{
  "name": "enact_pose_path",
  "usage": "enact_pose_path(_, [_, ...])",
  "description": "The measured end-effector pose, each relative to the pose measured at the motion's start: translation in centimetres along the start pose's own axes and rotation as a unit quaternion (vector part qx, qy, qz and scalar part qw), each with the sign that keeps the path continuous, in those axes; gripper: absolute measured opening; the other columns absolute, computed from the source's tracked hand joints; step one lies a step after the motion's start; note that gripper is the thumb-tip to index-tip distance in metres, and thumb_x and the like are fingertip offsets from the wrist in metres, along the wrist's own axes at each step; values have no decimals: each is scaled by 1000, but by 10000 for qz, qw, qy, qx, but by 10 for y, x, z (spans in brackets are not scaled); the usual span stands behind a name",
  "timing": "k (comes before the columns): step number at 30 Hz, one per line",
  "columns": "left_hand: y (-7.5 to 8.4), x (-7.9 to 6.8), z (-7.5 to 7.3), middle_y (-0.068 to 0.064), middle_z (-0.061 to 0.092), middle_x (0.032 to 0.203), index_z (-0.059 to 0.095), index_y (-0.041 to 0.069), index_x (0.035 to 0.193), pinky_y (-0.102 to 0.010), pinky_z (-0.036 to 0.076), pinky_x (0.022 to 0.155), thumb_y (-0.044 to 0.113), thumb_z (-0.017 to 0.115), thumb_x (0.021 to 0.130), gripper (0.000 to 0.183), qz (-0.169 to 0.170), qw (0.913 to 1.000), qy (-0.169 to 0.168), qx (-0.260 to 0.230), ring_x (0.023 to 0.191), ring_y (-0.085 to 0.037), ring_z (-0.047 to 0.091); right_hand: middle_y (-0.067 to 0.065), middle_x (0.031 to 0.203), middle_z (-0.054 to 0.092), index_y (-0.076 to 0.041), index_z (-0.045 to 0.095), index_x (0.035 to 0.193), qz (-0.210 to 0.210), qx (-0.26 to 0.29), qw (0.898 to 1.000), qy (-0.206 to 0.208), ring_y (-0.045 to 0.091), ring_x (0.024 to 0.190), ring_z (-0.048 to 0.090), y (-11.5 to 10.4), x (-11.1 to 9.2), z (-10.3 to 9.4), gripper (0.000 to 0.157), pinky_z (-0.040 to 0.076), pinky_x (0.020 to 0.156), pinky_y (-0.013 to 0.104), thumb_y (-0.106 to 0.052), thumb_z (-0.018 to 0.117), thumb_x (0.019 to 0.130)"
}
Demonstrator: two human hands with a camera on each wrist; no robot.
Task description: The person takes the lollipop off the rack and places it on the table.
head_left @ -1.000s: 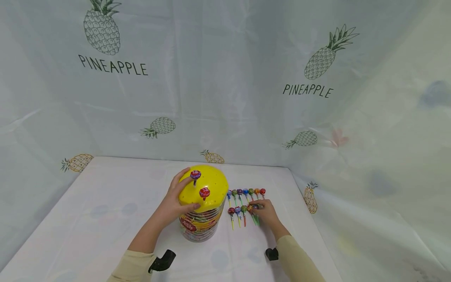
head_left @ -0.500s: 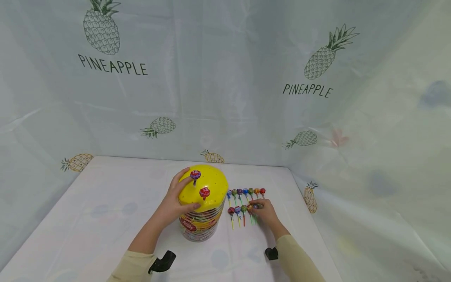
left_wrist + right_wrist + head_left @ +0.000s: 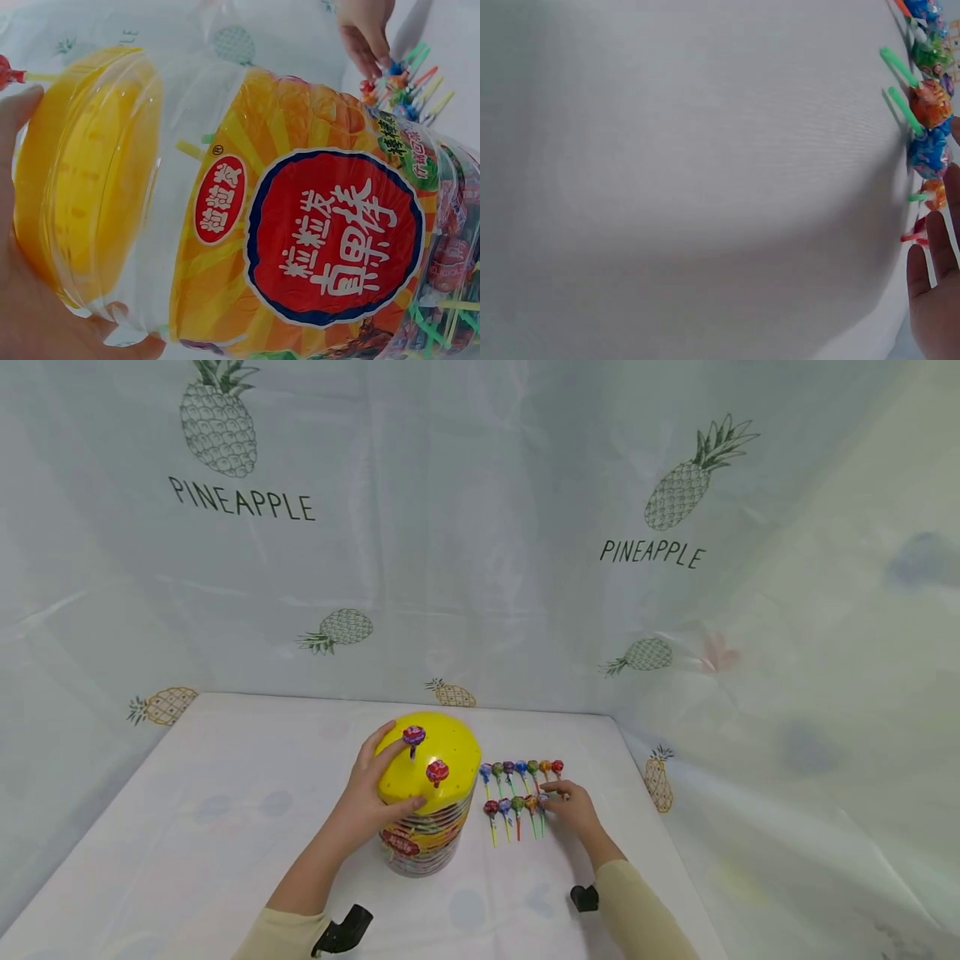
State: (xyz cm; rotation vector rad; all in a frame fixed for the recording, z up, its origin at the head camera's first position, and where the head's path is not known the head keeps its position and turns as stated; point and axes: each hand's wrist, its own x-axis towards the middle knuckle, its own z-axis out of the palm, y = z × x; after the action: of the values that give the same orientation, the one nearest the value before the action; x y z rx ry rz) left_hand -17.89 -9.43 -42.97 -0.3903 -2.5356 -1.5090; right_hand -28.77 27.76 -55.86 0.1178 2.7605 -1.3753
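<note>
A large clear plastic jar (image 3: 422,843) with a yellow lid (image 3: 457,752) stands on the table, lollipops visible inside it in the left wrist view. My left hand (image 3: 367,802) grips the lid from the left, thumb in front and fingers behind. Out of the lid stick a purple-wrapped lollipop (image 3: 413,736) and a red one (image 3: 437,772). To the right of the jar, my right hand (image 3: 576,812) is at the end of the nearer row of lollipops. Its fingers are loosely extended beside a blue-wrapped lollipop (image 3: 930,152); whether they touch it is unclear.
Several lollipops lie in two rows, the farther row (image 3: 521,767) behind the nearer row (image 3: 504,807). The white-covered table (image 3: 247,860) meets a pineapple-print curtain (image 3: 480,568) at the back. Black wrist mounts (image 3: 343,929) sit at both sleeves.
My right hand's fingers have drawn slightly right and spread, uncovering the last lollipops of the nearer row. Those sticks now lie straighter. My left hand keeps its hold on the lid.
</note>
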Motion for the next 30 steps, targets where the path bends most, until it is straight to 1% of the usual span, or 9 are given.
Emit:
enact_pose_path(4, [2,-4,-1,-4,4,161,42,17,145,-63,39,99,27,77,75,78,28,10000,10,33,141,-43,16,20,125,58,-5,71,110,77,43,10000,-19,39,116,52,6,0,2,26,47,93,52,-7,74,85])
enact_pose_path(8, [5,-7,-2,-5,4,160,41,16,145,-63,40,98,25,74,73,80,-45,9999,13,104,141,-43,13,19,123,59,-5,71,110,47,85,9999,-25,36,114,53,9,1,3,26,46,94,52,-4,73,85])
enact_pose_path(13, [8,-11,-2,-4,3,161,41,18,146,-67,37,98,25,73,75,78,-157,9997,59,178,142,-43,10,19,124,59,-7,72,109,56,42,10000,-13,39,117,52,8,2,3,25,47,95,53,-4,73,85])
enact_pose_path(17, [9,-15,-2,-3,3,161,41,18,146,-71,33,99,27,73,79,75,-177,9997,86,170,142,-42,9,20,126,57,-9,71,112,89,9,9999,60,39,120,50,7,2,1,27,45,96,54,-6,73,85])
enact_pose_path(19, [11,-17,-2,-4,4,160,41,18,146,-71,32,99,30,73,80,74,-173,9996,102,183,142,-43,8,19,127,57,-10,71,114,30,-37,9999,117,39,119,50,5,2,-2,28,46,95,54,-8,73,86])
enact_pose_path(21, [13,-19,-2,-4,4,160,41,18,146,-71,33,99,32,74,81,74,-165,9995,143,219,141,-43,9,18,127,58,-9,70,115,-127,17,9997,215,37,120,49,-2,1,-5,29,45,96,53,-8,73,86])
enact_pose_path(24, [15,-21,0,-4,5,160,43,20,145,-71,34,99,32,75,81,73,-221,9992,224,231,140,-41,10,17,127,59,-6,69,117,-537,229,9977,334,36,120,50,-18,-3,-14,30,43,98,53,-7,73,87])
enact_pose_path(26, [17,-22,2,-3,6,160,44,22,145,-71,34,99,32,77,80,73,-285,9989,276,246,141,-40,10,16,123,61,-4,69,116,-844,457,9945,411,35,120,50,-34,-7,-20,30,41,101,52,-6,74,86])
enact_pose_path(30, [22,-21,6,-2,6,159,45,27,143,-71,34,98,37,80,78,74,-500,9975,344,363,141,-40,8,11,117,65,-5,71,112,-1330,867,9862,474,32,116,52,-69,-19,-32,28,42,99,49,-8,75,85])
